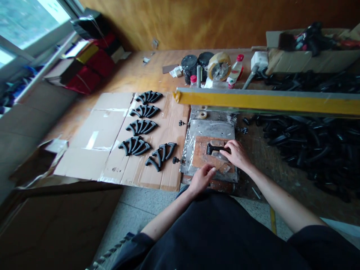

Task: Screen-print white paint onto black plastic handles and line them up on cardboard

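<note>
My right hand (237, 154) has its thumb and fingers closed on the near end of a black plastic handle (216, 148) with a wider, T-shaped head pointing left. The handle is over a brown board (199, 155) on a metal plate (213, 128). My left hand (201, 178) is at the board's near edge, below the handle and apart from it. Its fingers are loosely bent, with nothing visible in them. To the left, several similar black handles (141, 128) lie in fanned rows on a flattened cardboard sheet (112, 112).
A yellow-edged bar (267, 101) crosses above the plate. Dark parts (303, 146) are heaped at the right. Behind stand black tubs (189, 67), a tape roll (218, 67) and a red-capped bottle (235, 71). Black knobs (176, 160) stick out beside the plate.
</note>
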`<state>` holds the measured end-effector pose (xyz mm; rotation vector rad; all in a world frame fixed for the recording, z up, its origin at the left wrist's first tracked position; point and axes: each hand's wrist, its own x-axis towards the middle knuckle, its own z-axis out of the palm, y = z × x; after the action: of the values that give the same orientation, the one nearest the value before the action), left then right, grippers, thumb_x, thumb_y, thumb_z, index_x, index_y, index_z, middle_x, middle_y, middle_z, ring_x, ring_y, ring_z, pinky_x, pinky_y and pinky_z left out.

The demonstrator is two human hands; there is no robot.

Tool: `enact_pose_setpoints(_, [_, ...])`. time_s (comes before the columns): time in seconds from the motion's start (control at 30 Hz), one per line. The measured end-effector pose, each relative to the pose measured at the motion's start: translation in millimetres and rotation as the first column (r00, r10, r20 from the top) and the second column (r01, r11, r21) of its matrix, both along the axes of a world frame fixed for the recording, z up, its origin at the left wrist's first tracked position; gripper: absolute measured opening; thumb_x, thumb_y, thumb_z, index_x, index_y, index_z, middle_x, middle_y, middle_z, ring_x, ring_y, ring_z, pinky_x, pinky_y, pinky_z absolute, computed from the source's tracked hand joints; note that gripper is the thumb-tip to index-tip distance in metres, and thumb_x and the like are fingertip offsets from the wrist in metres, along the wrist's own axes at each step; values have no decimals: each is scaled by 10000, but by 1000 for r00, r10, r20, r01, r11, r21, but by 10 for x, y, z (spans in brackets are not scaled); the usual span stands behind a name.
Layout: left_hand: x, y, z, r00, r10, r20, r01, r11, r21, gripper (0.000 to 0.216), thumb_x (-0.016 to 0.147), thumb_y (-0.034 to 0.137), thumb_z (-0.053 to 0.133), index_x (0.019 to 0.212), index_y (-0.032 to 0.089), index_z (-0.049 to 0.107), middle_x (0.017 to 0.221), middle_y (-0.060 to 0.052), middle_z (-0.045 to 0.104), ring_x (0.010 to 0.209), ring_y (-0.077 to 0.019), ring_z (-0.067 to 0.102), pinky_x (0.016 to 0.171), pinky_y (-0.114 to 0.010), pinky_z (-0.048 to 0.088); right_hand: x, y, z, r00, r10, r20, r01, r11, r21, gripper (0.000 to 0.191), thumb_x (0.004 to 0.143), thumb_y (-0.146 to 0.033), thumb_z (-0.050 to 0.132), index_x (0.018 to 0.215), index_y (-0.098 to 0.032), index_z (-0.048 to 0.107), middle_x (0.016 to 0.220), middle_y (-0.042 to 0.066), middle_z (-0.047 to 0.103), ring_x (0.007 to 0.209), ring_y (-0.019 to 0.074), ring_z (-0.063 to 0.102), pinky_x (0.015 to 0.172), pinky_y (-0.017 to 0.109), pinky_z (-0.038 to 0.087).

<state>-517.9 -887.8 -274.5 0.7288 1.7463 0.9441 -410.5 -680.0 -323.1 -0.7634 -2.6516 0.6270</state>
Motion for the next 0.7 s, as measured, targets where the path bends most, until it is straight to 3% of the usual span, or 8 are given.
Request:
enact_pose_setpoints(0.1, [80,48,-34,886,-134,-443,136,990,-28,492,840,626,525,1116,221,576,995,-82,679,896,-229,636,776,-336,475,9,15,-28,1000,11,-12,-11,1000,11,245,859,-441,584,880,-200,622,1000,104,598,965,270,576,866,434,481])
enact_pose_setpoints(0.2, [135,138,-87,719,-278,-636,260,958,-125,517,790,623,601,1095,206,561,1062,-115,647,966,-275,629,756,-346,478,15,25,-41,1000,16,-25,-15,1000,25,251,864,-447,574,871,-201,623,995,107,597,968,275,577,870,442,482])
enact_pose_setpoints(0.3, [129,218,-105,615,-357,-703,327,927,-185,324,850,457,592,1060,213,557,1057,-107,630,994,-269,616,745,-334,481,16,34,-49,999,24,-33,-24,1000,20,245,864,-448,570,858,-210,625,982,104,594,964,275,579,864,444,485])
enact_pose_setpoints(0.4, [83,251,-82,575,-368,-731,351,918,-187,224,876,350,550,1052,211,550,1043,-98,625,1001,-255,612,755,-328,488,15,29,-46,999,27,-37,-27,1000,8,236,863,-440,575,849,-210,628,985,103,596,966,272,581,863,445,487])
enact_pose_setpoints(0.57, [33,251,-102,561,-349,-751,331,926,-183,269,874,313,531,1125,216,545,1051,-85,638,987,-250,632,774,-341,526,23,-18,32,997,20,-79,-26,997,-76,163,853,-366,603,852,-205,624,988,94,612,973,250,590,880,426,485])
enact_pose_setpoints(0.7, [7,214,-207,589,-295,-753,336,936,-104,383,880,328,538,1237,195,510,1095,-105,653,1029,-245,642,857,-361,543,75,137,89,993,-20,-121,-17,955,-296,134,870,-324,572,852,-203,627,917,63,650,862,201,622,795,349,501])
